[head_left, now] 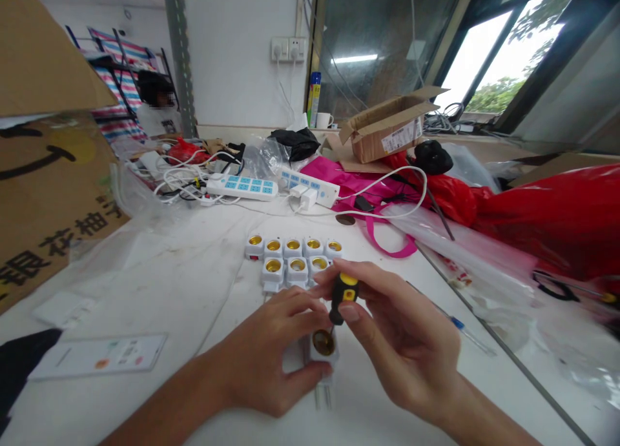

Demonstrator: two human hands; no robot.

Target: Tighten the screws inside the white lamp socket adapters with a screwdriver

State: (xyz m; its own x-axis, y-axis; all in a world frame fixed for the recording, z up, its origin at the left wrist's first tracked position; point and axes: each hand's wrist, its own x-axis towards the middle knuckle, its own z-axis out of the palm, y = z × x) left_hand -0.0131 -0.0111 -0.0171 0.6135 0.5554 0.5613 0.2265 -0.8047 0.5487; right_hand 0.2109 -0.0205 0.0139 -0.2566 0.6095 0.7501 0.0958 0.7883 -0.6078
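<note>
My left hand (271, 355) grips a white plug-in lamp socket (323, 348) with a brass-coloured inside, held against the white table (194, 272). My right hand (397, 336) pinches a black and yellow screwdriver (343, 295) upright, its tip down inside the socket. Just beyond my hands, several identical white sockets (293, 255) stand in two rows.
Two white power strips (245, 186) and tangled cables lie further back. A large cardboard box (43, 162) stands at the left, an open box (387, 130) at the back, red and pink bags (547, 213) at the right. A person sits in the far left corner.
</note>
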